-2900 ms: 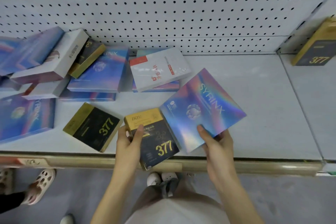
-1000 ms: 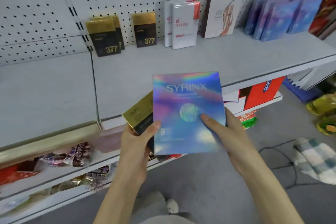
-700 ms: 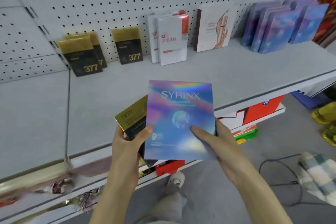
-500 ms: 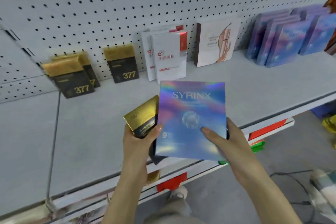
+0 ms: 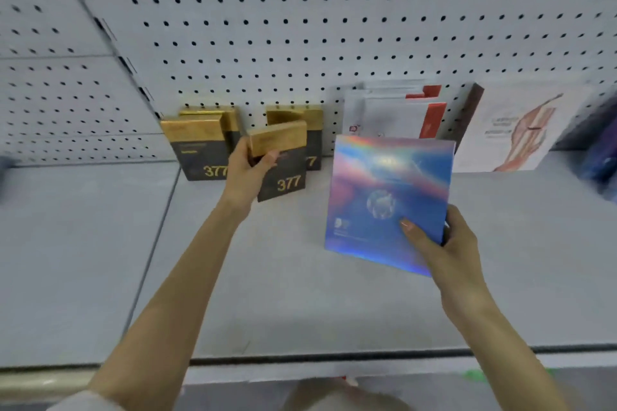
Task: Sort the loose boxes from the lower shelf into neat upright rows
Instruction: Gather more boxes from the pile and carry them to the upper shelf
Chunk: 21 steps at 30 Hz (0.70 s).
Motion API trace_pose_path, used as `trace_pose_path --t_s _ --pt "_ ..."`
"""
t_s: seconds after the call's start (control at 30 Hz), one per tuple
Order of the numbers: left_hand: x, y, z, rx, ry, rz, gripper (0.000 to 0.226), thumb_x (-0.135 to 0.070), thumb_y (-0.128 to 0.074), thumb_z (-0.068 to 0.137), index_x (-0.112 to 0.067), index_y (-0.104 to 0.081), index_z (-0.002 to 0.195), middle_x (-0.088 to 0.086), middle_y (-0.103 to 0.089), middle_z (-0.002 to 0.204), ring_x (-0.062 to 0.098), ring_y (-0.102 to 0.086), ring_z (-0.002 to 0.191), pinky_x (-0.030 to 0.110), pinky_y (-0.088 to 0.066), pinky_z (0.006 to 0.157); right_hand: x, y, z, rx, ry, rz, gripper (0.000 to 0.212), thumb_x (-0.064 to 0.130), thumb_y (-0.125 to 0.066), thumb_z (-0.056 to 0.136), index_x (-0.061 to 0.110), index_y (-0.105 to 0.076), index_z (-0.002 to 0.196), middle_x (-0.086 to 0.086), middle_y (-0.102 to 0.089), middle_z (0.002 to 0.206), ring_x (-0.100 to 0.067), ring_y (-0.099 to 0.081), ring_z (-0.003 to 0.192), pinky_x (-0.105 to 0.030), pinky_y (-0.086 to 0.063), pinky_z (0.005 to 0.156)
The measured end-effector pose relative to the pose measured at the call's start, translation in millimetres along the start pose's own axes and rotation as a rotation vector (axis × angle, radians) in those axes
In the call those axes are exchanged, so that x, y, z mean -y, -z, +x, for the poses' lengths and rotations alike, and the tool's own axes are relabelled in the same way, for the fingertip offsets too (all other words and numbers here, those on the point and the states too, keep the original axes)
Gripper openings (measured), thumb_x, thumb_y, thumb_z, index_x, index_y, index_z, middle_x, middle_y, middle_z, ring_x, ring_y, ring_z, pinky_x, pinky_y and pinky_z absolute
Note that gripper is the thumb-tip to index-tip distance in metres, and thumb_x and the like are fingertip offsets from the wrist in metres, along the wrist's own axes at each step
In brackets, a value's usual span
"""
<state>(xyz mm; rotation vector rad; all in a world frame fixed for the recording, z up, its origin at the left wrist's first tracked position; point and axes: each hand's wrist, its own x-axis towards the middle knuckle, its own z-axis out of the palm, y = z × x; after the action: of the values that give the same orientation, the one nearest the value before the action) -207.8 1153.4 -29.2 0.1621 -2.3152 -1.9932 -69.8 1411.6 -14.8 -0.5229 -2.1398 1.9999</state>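
Observation:
My left hand [image 5: 245, 173] grips a black and gold "377" box [image 5: 282, 165] by its left edge, holding it upright just in front of another standing "377" box [image 5: 312, 140] at the back of the grey shelf [image 5: 300, 294]. Two more "377" boxes [image 5: 197, 150] stand in a row to its left. My right hand [image 5: 440, 245] holds a large holographic blue box [image 5: 384, 200] by its lower right corner, lifted above the shelf in front of the white and red boxes [image 5: 397, 117].
A white box with a printed leg figure [image 5: 514, 133] stands right of the white and red ones, and dark blue boxes [image 5: 601, 157] blur at the far right. A pegboard wall [image 5: 334, 27] backs the shelf. The shelf's front rail [image 5: 334, 357] runs below my arms.
My left hand has reached forward and carried the "377" box to the back row of matching boxes. My right hand has moved the holographic box right and up. The view has closed in on the shelf.

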Motion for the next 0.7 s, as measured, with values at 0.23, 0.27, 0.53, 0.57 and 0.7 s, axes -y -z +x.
trace_pose_path --t_s 0.23,0.27,0.53,0.57,0.7 --pt "8.0 2.9 34.4 -0.072 -0.147 0.459 0.049 -0.027 -0.07 0.084 -0.012 -0.046 0.124 0.004 -0.055 0.125 0.018 -0.052 0.118 0.031 -0.046 0.098 2.1 -0.8 9.8 -0.023 0.04 0.038 0.026 0.004 -0.07 0.084 0.024 -0.059 0.095 0.003 -0.068 0.089 0.001 -0.064 0.067 -0.012 -0.05 0.056" --pt "7.2 2.2 35.2 -0.101 -0.185 0.524 0.057 -0.028 -0.072 0.082 -0.014 -0.042 0.128 0.007 -0.05 0.129 0.02 -0.05 0.12 0.035 -0.045 0.1 2.4 -0.7 9.8 -0.022 0.046 0.036 0.026 0.004 -0.07 0.084 0.024 -0.059 0.095 0.003 -0.068 0.089 0.001 -0.064 0.067 -0.012 -0.05 0.057" --pt "-4.8 -3.4 35.1 -0.126 -0.607 0.94 0.066 -0.021 -0.075 0.079 -0.011 -0.042 0.135 0.017 -0.039 0.14 0.032 -0.039 0.129 0.042 -0.04 0.106 -4.8 0.0 4.8 -0.038 0.033 0.028 0.024 0.008 -0.071 0.084 0.022 -0.058 0.099 0.002 -0.068 0.093 0.0 -0.064 0.07 -0.013 -0.05 0.056" --pt "-5.5 -2.2 38.7 -0.095 -0.621 0.966 0.064 -0.023 -0.076 0.079 -0.012 -0.044 0.133 0.016 -0.04 0.14 0.032 -0.039 0.129 0.042 -0.04 0.106 -5.8 0.2 3.7 -0.044 0.03 0.026 0.024 0.008 -0.071 0.084 0.022 -0.058 0.099 0.003 -0.068 0.093 0.001 -0.064 0.069 -0.012 -0.05 0.056" --pt "-7.9 1.9 48.9 -0.035 -0.649 1.02 0.061 -0.028 -0.075 0.08 -0.013 -0.048 0.132 0.01 -0.046 0.135 0.028 -0.042 0.125 0.039 -0.039 0.103 -10.1 1.8 -1.0 -0.069 0.032 0.037 0.024 0.008 -0.07 0.084 0.024 -0.059 0.098 0.004 -0.068 0.092 0.0 -0.064 0.069 -0.013 -0.051 0.057"
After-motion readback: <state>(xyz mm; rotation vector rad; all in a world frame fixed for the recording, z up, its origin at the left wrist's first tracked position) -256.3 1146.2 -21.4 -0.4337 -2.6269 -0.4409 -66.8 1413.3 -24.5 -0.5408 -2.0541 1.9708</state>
